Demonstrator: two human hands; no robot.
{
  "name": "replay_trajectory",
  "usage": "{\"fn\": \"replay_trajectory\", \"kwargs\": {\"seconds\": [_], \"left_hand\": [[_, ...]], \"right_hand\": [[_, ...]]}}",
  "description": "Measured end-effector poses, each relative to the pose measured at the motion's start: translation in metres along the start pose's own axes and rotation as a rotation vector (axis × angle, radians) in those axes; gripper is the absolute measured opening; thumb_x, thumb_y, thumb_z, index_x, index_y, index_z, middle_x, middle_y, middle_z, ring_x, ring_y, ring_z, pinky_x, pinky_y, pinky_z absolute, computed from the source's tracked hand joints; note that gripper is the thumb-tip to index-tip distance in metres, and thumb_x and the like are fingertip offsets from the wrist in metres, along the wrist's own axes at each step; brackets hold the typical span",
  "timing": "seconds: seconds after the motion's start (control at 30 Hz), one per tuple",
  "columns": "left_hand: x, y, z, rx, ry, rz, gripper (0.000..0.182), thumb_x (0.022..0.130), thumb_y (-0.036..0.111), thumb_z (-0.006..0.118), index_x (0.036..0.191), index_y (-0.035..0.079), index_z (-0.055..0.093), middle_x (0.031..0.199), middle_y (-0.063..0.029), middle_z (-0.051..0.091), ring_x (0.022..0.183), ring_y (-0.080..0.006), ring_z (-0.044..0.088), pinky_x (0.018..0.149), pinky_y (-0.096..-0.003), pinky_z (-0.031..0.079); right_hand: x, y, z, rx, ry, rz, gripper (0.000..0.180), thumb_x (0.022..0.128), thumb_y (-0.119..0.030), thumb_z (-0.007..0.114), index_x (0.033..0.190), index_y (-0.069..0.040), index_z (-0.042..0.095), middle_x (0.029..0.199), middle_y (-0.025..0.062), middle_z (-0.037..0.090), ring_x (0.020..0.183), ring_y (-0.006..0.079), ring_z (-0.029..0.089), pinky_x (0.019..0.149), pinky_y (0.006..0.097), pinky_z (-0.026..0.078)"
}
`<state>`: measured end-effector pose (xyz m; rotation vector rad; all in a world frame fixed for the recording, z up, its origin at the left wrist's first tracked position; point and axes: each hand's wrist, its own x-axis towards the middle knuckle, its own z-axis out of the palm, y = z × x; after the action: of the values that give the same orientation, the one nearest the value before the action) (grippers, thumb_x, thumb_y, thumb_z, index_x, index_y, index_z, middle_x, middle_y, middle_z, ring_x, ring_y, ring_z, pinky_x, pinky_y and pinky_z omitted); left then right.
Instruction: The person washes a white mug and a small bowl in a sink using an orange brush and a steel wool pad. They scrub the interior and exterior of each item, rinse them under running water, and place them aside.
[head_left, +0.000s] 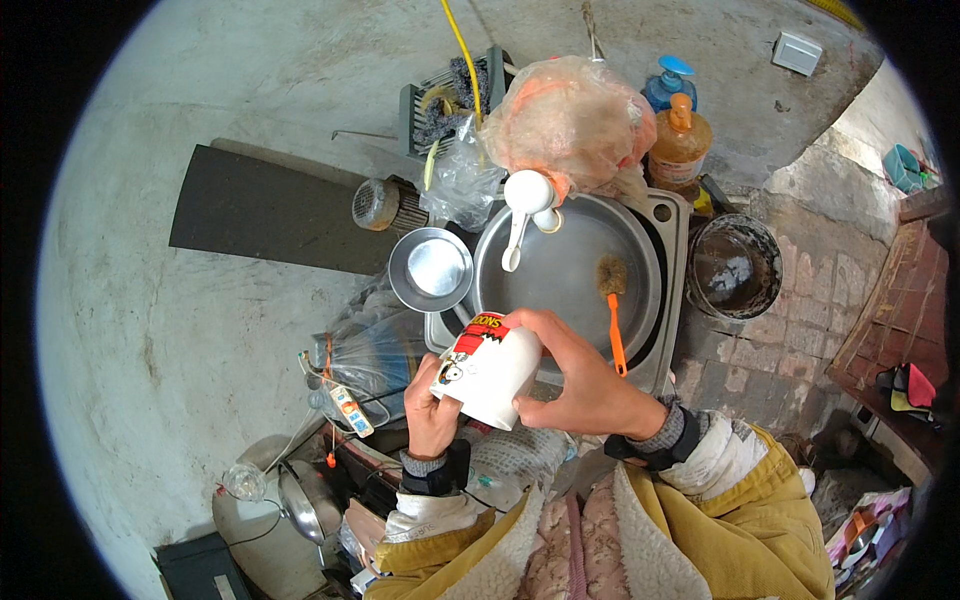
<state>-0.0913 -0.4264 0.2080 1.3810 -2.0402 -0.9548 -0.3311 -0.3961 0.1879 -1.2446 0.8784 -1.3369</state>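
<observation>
A white mug with a red cartoon print and lettering is held tilted in front of me, in both hands. My left hand grips it at its left end, some fingers out of sight behind or inside it. My right hand spans its right side, thumb low and fingers near the top. Beyond the mug is a round metal basin set in a stainless steel sink. Inside the basin lies a brush with an orange handle and brown bristles. A white tap reaches over the basin's far side.
A metal ladle-like pan sits at the sink's left edge. Behind the sink are a bulging plastic bag and an orange pump bottle. A dirty bucket stands to the right. A power strip hangs at left.
</observation>
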Motion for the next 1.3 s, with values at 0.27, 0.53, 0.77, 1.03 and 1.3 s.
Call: {"fn": "replay_trajectory", "kwargs": {"seconds": [0.27,0.53,0.77,1.03,1.3], "left_hand": [[-0.002,-0.001,0.007,-0.128,0.101,-0.061,0.014,0.080,0.009,0.060,0.086,-0.004,0.056,0.077,-0.0025,0.046,0.070,-0.0125,0.045,0.064,-0.0262,0.038],[-0.004,-0.008,0.004,-0.154,0.070,-0.070,0.013,0.079,0.008,0.057,0.083,-0.004,0.055,0.075,-0.0028,0.045,0.069,-0.0124,0.044,0.063,-0.0262,0.037],[-0.009,-0.014,-0.007,-0.114,0.035,-0.049,0.011,0.079,0.007,0.057,0.082,-0.004,0.055,0.074,-0.0036,0.045,0.068,-0.0131,0.043,0.062,-0.0273,0.037],[-0.021,-0.025,-0.020,-0.204,0.061,-0.085,0.017,0.080,0.010,0.059,0.082,-0.005,0.052,0.073,-0.0057,0.043,0.067,-0.0149,0.041,0.061,-0.0283,0.037],[-0.036,-0.040,-0.030,-0.250,0.088,-0.113,0.016,0.085,0.011,0.059,0.084,-0.005,0.055,0.075,-0.0036,0.047,0.070,-0.0133,0.045,0.064,-0.0276,0.039]], "right_hand": [[-0.001,0.006,0.002,0.027,0.009,0.087,0.060,0.075,-0.007,0.066,0.130,-0.004,0.042,0.123,0.0105,0.049,0.112,0.0216,0.051,0.093,0.0336,0.045],[0.004,0.011,0.003,0.206,0.046,0.167,0.043,0.079,-0.010,0.064,0.119,-0.004,0.051,0.111,0.0079,0.057,0.099,0.0170,0.056,0.078,0.0306,0.048],[0.016,0.010,0.002,0.274,-0.029,0.375,0.036,0.081,-0.011,0.068,0.114,-0.006,0.055,0.109,0.0020,0.058,0.103,0.0128,0.057,0.085,0.0288,0.048],[0.030,0.006,0.025,0.267,-0.076,0.465,0.035,0.082,-0.010,0.067,0.115,-0.004,0.055,0.109,0.0018,0.058,0.103,0.0122,0.056,0.082,0.0272,0.048],[0.038,0.026,0.040,0.251,-0.157,0.387,0.029,0.084,-0.008,0.063,0.112,-0.003,0.057,0.101,0.0013,0.059,0.095,0.0120,0.057,0.082,0.0265,0.047]]}}
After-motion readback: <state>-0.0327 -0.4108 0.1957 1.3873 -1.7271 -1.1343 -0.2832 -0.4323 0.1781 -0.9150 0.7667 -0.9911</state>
